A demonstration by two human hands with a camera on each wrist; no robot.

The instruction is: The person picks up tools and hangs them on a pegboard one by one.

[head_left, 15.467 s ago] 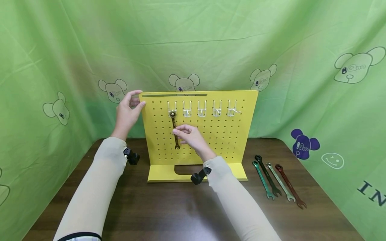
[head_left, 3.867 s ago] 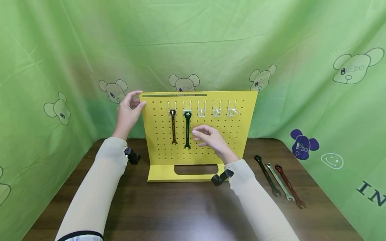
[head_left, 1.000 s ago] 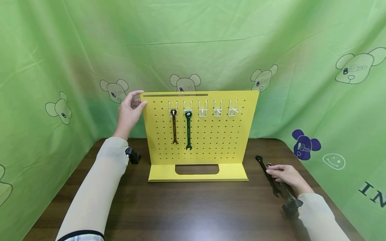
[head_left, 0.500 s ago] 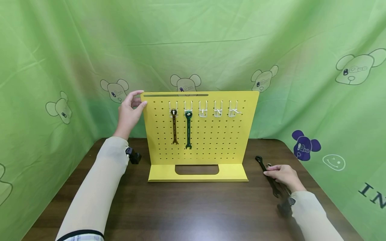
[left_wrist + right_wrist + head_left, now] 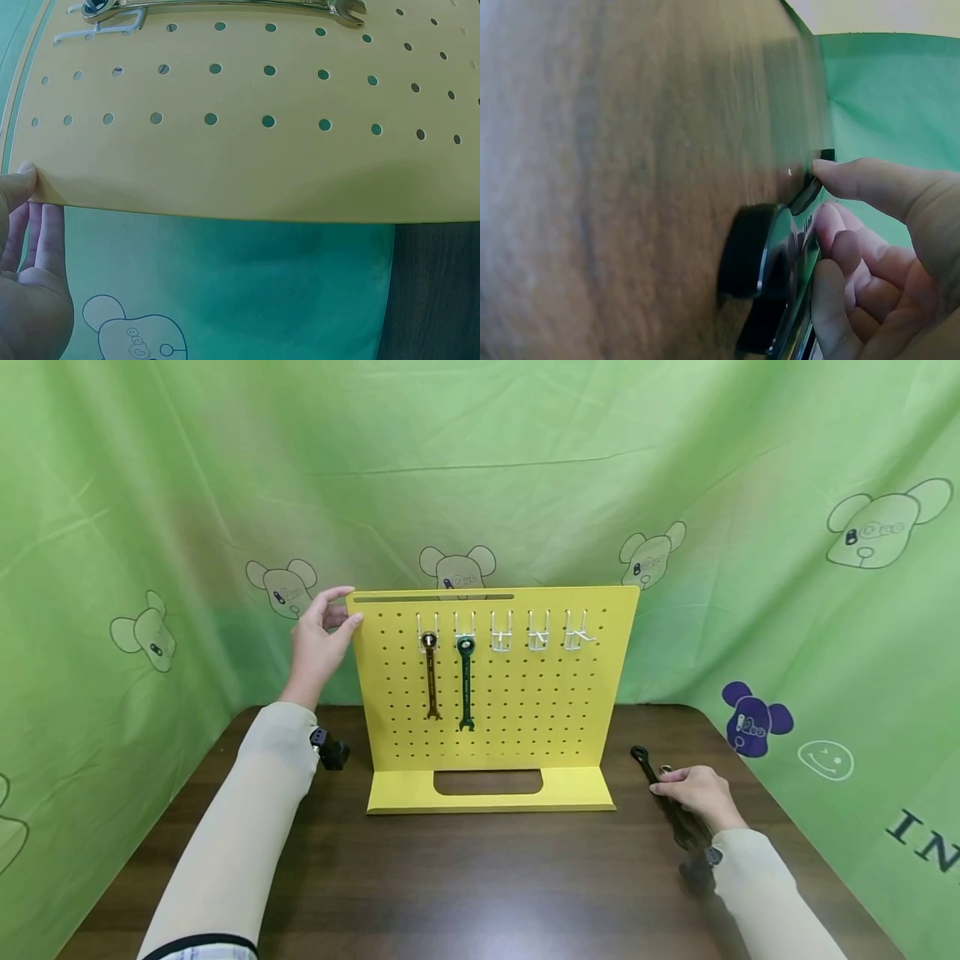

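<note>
My left hand (image 5: 318,647) pinches the upper left edge of a yellow pegboard (image 5: 540,710), thumb in front and fingers behind. At the right, my right hand (image 5: 701,795) pinches the shaft of a black combination wrench (image 5: 641,760); its open end (image 5: 746,255) lies close to the tabletop in the right wrist view. The ring of a silver wrench (image 5: 666,769) peeks out beside the fingers, the remainder covered by hand and sleeve. A bronze wrench (image 5: 432,685) and a green wrench (image 5: 466,689) hang by their ring ends from the two leftmost hooks.
Three more white hooks (image 5: 538,633) stick out to the right of the hanging wrenches. The board's foot (image 5: 570,787) rests on a brown wooden table (image 5: 465,877). A green printed cloth (image 5: 480,468) encloses the back and sides.
Since the oldest frame, the green wrench has gone from table to second hook. My right hand has left the board for the table wrenches and shifted left onto the black one. My left hand stays put.
</note>
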